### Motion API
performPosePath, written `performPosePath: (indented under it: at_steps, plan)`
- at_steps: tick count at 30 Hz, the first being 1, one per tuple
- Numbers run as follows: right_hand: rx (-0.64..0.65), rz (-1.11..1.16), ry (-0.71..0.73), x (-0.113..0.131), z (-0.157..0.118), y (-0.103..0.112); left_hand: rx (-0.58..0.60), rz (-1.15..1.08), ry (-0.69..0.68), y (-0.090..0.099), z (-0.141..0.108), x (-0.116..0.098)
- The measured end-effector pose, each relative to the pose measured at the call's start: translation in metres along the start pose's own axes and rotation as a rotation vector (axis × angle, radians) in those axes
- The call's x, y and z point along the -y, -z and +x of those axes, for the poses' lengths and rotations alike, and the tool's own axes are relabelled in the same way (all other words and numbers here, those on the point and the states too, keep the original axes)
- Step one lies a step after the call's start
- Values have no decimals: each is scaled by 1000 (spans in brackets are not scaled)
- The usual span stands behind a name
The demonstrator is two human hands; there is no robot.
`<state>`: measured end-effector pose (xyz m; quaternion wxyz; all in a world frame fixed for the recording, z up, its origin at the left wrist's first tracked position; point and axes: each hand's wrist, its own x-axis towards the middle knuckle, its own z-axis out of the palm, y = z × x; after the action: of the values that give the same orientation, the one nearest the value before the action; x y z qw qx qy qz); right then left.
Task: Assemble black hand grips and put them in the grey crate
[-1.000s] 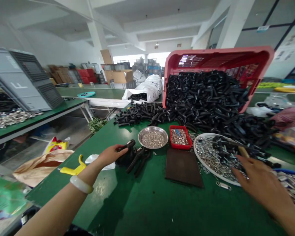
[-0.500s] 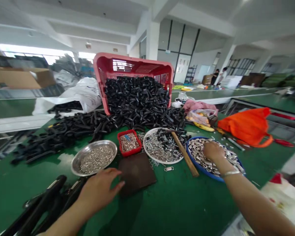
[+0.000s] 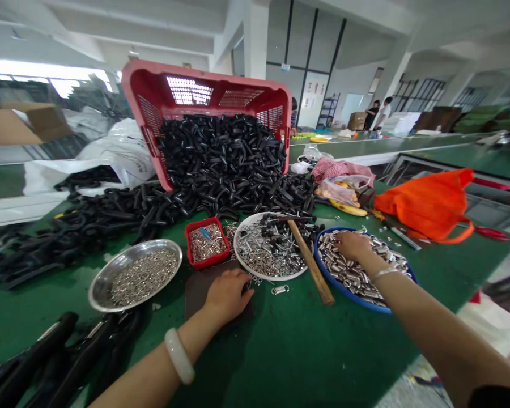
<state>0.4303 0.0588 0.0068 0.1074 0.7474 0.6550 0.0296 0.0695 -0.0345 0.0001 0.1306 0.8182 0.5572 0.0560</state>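
My right hand (image 3: 352, 245) lay on the silver metal tubes (image 3: 357, 272) heaped in a blue-rimmed bowl (image 3: 344, 290) at 1 o'clock, fingers down among them; I cannot tell whether they gripped any. My left hand (image 3: 227, 294) rested open and empty on a dark brown pad (image 3: 195, 294) at 12 o'clock. A wooden-handled hammer (image 3: 310, 262) leaned across the rim of a white plate (image 3: 234, 249) of screws, near a red tray (image 3: 206, 263); a steel dish (image 3: 94, 289) sat at 11 o'clock.

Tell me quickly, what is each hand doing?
Left hand: open on the brown mat, holding nothing visible.
Right hand: in the silver metal pieces; cannot tell if holding any.
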Motion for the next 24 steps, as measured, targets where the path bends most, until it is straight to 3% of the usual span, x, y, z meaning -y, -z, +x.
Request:
performPosePath:
  at_steps: [6, 9, 12, 14, 16, 19, 22, 24]
  plan:
    - [70, -51, 4, -10, -3, 4, 21, 0, 17, -5, 3, -3]
    - [75, -77, 19, -16, -15, 10, 23, -28, -90, -8, 6, -15]
    - [-30, -67, -2, -18, -24, 18, 25, -49, -196, -10, 12, -30]
    - [-139, -12, -43, -21, -29, 21, -12, -43, -179, -8, 20, -34]
    - [-194, 69, -43, -27, -32, 19, -70, -28, -98, -4, 30, -31]
    - [-176, 205, 28, -36, -33, 14, -105, -1, 10, 2, 48, -19]
    - [-178, 342, -6, -40, -29, 11, -80, 11, -37, 1, 65, -14]
    - [-89, 296, 29, -39, -25, 11, -69, 28, -87, -3, 75, -17]
